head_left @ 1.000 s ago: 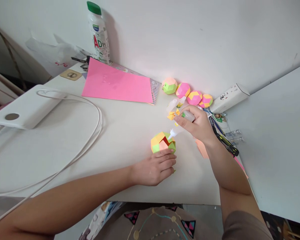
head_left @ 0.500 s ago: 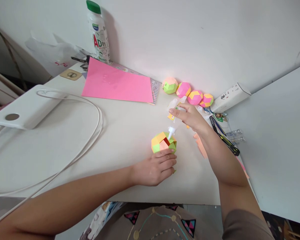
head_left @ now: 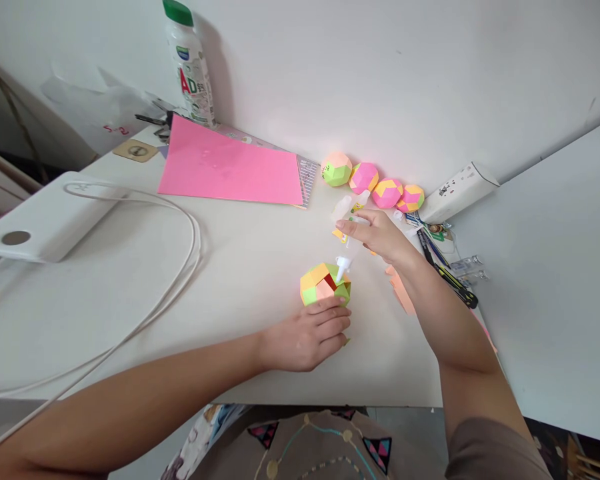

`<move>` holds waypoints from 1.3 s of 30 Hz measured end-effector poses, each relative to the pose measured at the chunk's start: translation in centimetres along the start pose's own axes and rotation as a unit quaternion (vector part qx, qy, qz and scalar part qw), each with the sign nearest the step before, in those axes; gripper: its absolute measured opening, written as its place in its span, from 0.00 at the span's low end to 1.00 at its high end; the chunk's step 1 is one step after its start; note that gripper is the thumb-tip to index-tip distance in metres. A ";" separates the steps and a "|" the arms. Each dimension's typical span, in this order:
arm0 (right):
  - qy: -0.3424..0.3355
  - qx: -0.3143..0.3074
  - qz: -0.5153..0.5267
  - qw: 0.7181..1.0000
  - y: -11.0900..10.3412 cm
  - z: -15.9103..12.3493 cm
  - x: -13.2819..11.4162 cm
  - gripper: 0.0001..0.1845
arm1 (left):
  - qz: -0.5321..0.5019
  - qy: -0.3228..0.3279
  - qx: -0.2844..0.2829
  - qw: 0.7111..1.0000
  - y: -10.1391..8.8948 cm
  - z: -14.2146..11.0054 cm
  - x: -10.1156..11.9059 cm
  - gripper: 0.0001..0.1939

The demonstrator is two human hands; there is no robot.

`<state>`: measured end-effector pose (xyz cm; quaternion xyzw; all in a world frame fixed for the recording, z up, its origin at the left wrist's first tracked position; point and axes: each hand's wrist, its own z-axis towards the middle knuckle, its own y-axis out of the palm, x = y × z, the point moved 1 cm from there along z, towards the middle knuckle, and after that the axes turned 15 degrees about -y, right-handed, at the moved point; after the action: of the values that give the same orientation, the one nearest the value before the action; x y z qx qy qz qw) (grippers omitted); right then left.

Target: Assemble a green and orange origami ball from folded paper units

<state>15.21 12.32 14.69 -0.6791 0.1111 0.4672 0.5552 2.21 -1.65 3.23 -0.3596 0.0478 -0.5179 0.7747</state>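
A many-sided paper ball (head_left: 314, 279) in orange, green and peach sits on the white table, with an opening in its top. My left hand (head_left: 313, 337) is closed around its near side, fingers bent over the edge. In my right hand (head_left: 375, 233) is a clear glue bottle (head_left: 343, 262), tipped so that its white nozzle points down at the opening. Whether the tip touches the paper, I cannot tell. Behind that hand lie small scraps with yellow print (head_left: 340, 235), partly covered by it. A peach paper strip (head_left: 401, 292) lies beneath my right forearm.
Several finished paper balls (head_left: 364, 178) line the wall. Pink paper (head_left: 230, 163) covers a ruler (head_left: 307, 175) at the back left, near a white bottle (head_left: 193, 73). A white power bank (head_left: 55, 217) with a cable (head_left: 175, 287) lies left. Box (head_left: 460, 193) and cutter (head_left: 457, 287) are right.
The view has shifted slightly, moving everything a little to the left. Both hands keep their hold, and the glue nozzle stays over the opening of the ball.
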 end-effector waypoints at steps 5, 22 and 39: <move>0.001 -0.007 0.010 1.000 0.0 0.2 0.3 0.25 | 0.000 0.000 0.002 1.000 -0.1 0.0 0.1 0.08; 0.039 0.106 0.089 0.990 -8.2 -4.1 1.3 0.17 | -0.010 0.004 0.004 1.000 -0.2 0.1 0.1 0.06; 0.021 0.292 0.124 0.948 0.8 -11.5 16.8 0.29 | -0.073 -0.044 0.053 0.995 -1.9 0.3 1.1 0.07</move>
<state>29.57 8.30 0.81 -0.4783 0.3375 0.4650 0.6642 1.41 -2.79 4.91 -0.3433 -0.0401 -0.5585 0.7541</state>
